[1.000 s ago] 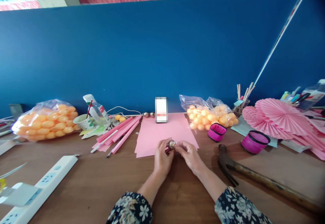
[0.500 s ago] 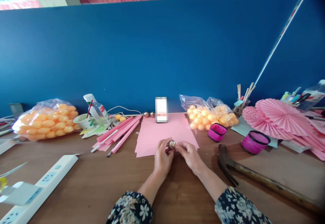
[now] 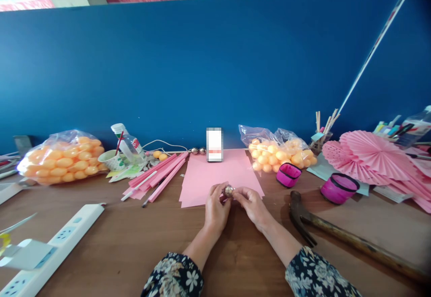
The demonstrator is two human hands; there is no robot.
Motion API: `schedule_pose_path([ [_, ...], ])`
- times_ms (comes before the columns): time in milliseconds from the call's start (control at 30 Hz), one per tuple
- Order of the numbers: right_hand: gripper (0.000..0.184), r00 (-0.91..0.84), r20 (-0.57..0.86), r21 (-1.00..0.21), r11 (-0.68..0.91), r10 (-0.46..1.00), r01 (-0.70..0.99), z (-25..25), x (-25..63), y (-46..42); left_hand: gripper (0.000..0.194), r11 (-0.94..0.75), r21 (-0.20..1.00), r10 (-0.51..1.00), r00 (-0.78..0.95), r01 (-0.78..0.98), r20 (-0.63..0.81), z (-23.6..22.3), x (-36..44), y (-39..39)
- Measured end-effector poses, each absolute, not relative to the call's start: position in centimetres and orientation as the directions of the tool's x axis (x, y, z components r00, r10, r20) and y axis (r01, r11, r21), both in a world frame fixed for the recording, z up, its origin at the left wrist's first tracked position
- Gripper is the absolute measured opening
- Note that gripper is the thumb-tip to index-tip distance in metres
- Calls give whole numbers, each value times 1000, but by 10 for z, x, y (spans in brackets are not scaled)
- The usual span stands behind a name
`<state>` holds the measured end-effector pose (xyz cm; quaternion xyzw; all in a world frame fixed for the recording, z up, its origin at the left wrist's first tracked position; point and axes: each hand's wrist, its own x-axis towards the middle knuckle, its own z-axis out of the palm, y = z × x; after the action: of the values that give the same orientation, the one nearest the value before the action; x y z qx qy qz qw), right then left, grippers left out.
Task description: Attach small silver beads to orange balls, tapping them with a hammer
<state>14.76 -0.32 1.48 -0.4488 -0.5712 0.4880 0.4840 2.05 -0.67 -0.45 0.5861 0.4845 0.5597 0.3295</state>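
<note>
A small shiny silvery-gold ball (image 3: 229,191) is held between my two hands, over the near edge of the pink paper sheets (image 3: 218,175). My left hand (image 3: 216,205) is closed around its left side, thumb and fingers curled. The fingertips of my right hand (image 3: 249,203) are pinched together at the ball's right side; whether they grip the ball itself or a small part on it is hard to make out. Two similar shiny balls (image 3: 198,151) lie at the far edge of the paper, beside a blurred upright phone (image 3: 214,146).
Bags of orange balls stand at left (image 3: 63,160) and right (image 3: 279,153). Pink strips (image 3: 161,175) lie left of the paper. A hammer (image 3: 350,234), magenta fabric bands (image 3: 340,188) and pink paper fans (image 3: 373,155) are right. A white power strip (image 3: 63,238) lies near left.
Both hands keep nearly the same pose around the ball. The whole view has shifted very slightly; nothing else visibly differs.
</note>
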Motion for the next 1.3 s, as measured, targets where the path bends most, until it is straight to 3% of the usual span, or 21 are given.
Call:
schedule_pose_path([
  [600, 21, -165, 56, -998, 52, 985, -29, 21, 147, -4, 43, -299, 930, 943, -83, 212, 322, -3, 20, -7],
  [1300, 24, -171, 59, -998, 62, 983, 12, 17, 148, -3, 43, -321, 910, 934, -69, 262, 350, -1, 20, -8],
])
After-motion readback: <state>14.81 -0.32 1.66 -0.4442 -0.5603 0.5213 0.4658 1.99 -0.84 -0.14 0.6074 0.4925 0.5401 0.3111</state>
